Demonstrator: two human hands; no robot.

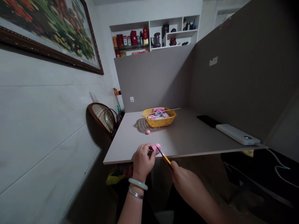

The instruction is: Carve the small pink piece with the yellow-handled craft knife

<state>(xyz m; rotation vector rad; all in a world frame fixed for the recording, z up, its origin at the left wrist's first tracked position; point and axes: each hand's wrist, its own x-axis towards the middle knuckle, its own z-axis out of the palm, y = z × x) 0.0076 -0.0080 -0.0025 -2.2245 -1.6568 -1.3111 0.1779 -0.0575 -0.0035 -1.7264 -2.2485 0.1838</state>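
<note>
At the table's near edge, my left hand (144, 155) pinches a small pink lump (158, 146), soft-looking like modelling clay, between thumb and fingers. My right hand (179, 174) is closed around a slim yellow-handled tool (167, 160). Its thin dark tip touches the pink lump; whether it is a blade or a point, I cannot tell. A small pink ball (148, 132) lies on the table beyond my left hand.
A yellow plastic basket (161, 123) with printed packets and a thin stick across its rim stands farther back on the table (126, 140). At right lies a white device (235, 133) with a cable, beside a dark flat object (206, 120). Grey panels (154, 81) border the table.
</note>
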